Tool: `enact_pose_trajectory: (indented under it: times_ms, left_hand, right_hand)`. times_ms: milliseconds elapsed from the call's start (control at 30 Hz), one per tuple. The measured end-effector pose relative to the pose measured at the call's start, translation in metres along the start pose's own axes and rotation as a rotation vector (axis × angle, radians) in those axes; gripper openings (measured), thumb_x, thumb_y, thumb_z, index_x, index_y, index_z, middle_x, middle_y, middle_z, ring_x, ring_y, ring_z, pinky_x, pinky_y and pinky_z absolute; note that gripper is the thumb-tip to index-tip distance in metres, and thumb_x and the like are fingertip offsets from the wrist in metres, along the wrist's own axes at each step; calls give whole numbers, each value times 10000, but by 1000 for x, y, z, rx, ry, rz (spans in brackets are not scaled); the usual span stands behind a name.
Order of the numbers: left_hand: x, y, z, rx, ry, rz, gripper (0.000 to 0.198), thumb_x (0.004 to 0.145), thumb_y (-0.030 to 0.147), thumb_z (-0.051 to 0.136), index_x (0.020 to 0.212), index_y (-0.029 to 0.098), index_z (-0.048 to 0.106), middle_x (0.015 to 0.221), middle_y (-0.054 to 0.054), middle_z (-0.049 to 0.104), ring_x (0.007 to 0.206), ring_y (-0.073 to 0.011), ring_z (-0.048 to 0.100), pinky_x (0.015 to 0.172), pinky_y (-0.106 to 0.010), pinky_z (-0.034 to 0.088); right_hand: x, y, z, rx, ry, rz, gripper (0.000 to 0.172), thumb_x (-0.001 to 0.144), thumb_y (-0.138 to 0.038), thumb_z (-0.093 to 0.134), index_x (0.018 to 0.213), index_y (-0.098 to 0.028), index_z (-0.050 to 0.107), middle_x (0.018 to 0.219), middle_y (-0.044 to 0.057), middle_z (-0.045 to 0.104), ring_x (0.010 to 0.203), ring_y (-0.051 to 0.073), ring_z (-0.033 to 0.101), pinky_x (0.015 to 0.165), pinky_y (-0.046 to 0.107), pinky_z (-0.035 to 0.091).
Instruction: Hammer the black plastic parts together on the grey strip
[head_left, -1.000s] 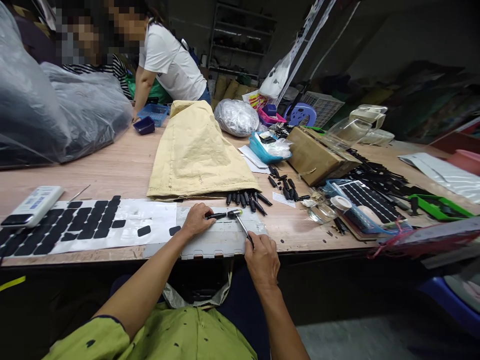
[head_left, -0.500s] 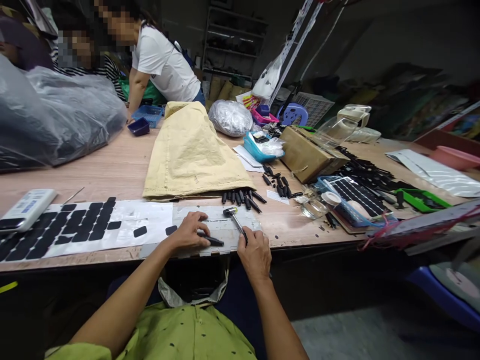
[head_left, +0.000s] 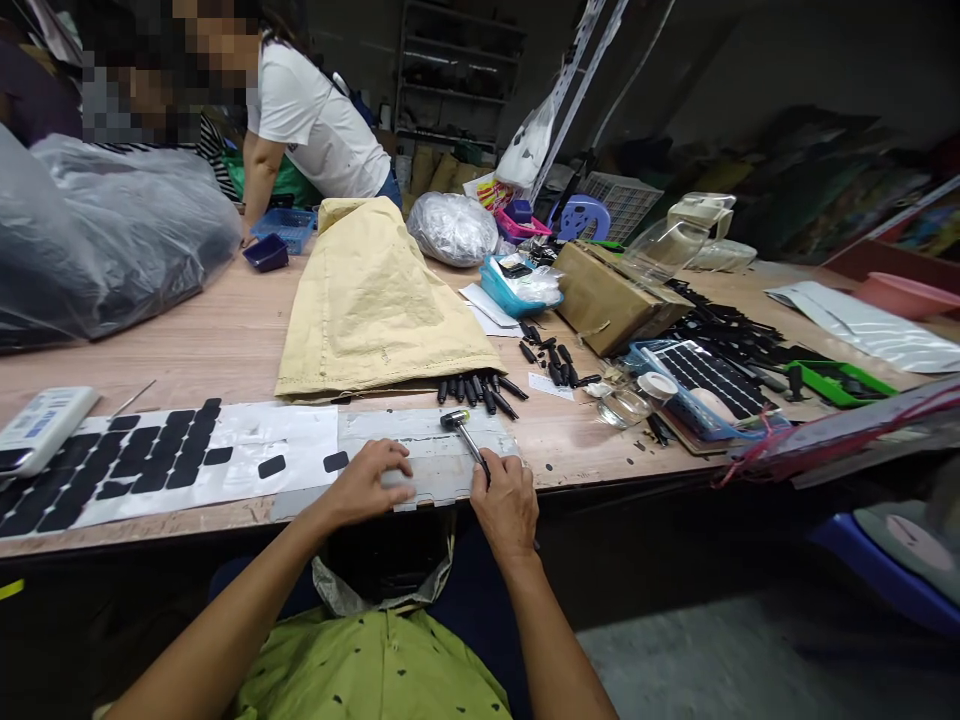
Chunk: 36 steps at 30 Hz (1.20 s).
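Observation:
My right hand (head_left: 508, 505) is wrapped around the dark handle of a small hammer (head_left: 469, 437). Its head rests over the grey board (head_left: 431, 450) at the table's front edge. Over the left part of that board is my left hand (head_left: 373, 482), fingers apart, with nothing visible in it. To its left a white sheet (head_left: 289, 425) carries rows of black rounded patches (head_left: 176, 450); one loose patch (head_left: 336, 461) lies close to my left wrist. Several black handle-like pieces (head_left: 476, 385) stick out from under the beige cloth (head_left: 382, 310). Below the edge, an open bag (head_left: 345, 590) sits at my lap.
A white device (head_left: 49, 425) lies at the left, with a large plastic bag (head_left: 135, 240) behind it. Rightward are a cardboard box (head_left: 611, 300), a blue basket (head_left: 694, 395) and a green tray (head_left: 844, 383). Across the table a person in a white shirt (head_left: 315, 120) leans over.
The black handle-like piece under my left hand is gone from the board, and that hand's fingers have come apart. My right hand still holds the hammer. The view has shifted slightly.

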<state>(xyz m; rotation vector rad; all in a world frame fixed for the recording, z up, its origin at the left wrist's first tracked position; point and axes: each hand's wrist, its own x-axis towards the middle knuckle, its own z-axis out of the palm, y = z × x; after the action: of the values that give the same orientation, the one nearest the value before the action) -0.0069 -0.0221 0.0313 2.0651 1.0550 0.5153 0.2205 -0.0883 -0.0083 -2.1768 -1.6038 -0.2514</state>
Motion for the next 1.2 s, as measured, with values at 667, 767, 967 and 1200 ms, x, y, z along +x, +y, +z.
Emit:
enact_pose_trajectory:
  times_ms: [667,767,967,1200]
  left_hand:
    - [129,-6,19,297,233,-249,209,750,235,622,932,201,720,954,-67,703,890,-240,618,702,-309,445]
    - [109,-16,11,241,219,-205,206,742,208,632,924,185,725,919,-59,676,868,-227,607,717,-315,455]
    - [98,-28,14,124,269,-138,217,739,181,643,928,186,748,851,-35,629,882,-207,577,792,-320,469]
    - [99,-27,14,25,268,-162,204,680,167,681,853,199,785,823,-23,638,856,-194,585,763,-298,470]
  right_hand:
    - [0,8,4,127,-24,76,280,931,-265,521,1146,-213,692,955,73,634,861,233,510,777,335,394]
    - [1,11,6,147,-25,78,286,935,-278,512,1139,-204,699,968,75,643,864,234,511,782,337,398]
    - [0,8,4,275,-36,74,324,941,-308,459,1098,-178,712,940,89,658,868,237,556,785,343,433]
    - [8,-19,-3,627,-102,22,334,957,-323,452,1141,-170,685,995,97,662,905,214,629,817,336,498]
